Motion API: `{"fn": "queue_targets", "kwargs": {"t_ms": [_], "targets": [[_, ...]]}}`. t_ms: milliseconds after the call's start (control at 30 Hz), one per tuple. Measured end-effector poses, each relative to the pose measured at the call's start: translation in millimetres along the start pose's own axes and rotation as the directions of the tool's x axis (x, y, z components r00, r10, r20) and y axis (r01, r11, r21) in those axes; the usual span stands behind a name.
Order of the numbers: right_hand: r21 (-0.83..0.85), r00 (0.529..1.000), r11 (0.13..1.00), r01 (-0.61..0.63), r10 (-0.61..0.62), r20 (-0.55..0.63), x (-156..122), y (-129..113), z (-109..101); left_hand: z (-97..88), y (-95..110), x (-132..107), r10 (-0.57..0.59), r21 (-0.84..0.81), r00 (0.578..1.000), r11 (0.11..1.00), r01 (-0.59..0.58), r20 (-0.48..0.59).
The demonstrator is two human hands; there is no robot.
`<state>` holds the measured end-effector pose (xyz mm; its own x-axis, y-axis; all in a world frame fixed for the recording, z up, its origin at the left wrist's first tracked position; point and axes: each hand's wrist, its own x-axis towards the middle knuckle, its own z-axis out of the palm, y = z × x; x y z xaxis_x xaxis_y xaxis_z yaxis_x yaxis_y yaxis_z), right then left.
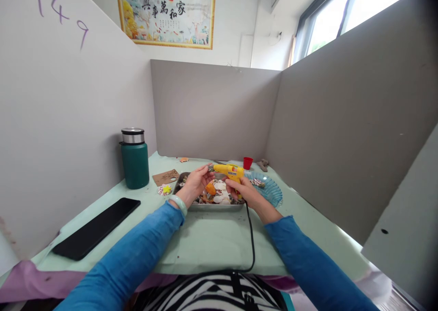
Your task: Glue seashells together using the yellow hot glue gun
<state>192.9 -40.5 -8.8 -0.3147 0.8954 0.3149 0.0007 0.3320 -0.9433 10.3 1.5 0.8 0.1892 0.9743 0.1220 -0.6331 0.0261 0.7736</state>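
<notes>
Assembly with hot glue, judged to be at an intermediate stage. Your right hand [247, 191] grasps the yellow glue gun [222, 169] by its handle, with the barrel directed toward your left hand [198, 181]. The fingers of your left hand are drawn together at the front end of the gun; whether they pinch a small piece there is too fine to tell. The gun lies above the metal tray [219, 208], and its black cord [252, 242] falls over the near edge of the desk [212, 238]. Within the tray, note the many shells [219, 200] and one orange piece [210, 189], all apparently loose. To your left, beside the brown board [160, 178], lies a round ornament [165, 190] with a yellow centre; it looks like completed work. To your right, the blue dish [274, 193] holds a multicoloured cluster [257, 183], whose degree of completion you cannot establish from this view. What is done thus appears limited to one or two pieces; what is left, by inference, is the joint being made at your fingertips and any further use of the tray's stock.
</notes>
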Motion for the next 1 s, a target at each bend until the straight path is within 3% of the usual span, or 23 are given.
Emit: {"fn": "queue_targets", "kwargs": {"t_ms": [367, 600, 1000], "targets": [[-0.032, 0.999, 0.999, -0.002, 0.003, 0.032, -2.6, -1.6, 0.4, 2.2, 2.1, -1.6, -0.018, -0.022, 1.000, 1.000, 0.017, -0.014], [-0.009, 0.999, 1.000, 0.001, -0.001, 0.035, -2.5, -1.0, 0.4, 2.2, 2.5, -3.2, -0.044, -0.056, 0.998, 0.997, 0.047, 0.043], [-0.035, 0.999, 0.998, 0.054, -0.054, 0.002, 0.3, 3.9, 0.9, 0.1, -0.1, -1.2, 0.004, -0.003, 0.999, 1.000, -0.004, 0.044]]}}
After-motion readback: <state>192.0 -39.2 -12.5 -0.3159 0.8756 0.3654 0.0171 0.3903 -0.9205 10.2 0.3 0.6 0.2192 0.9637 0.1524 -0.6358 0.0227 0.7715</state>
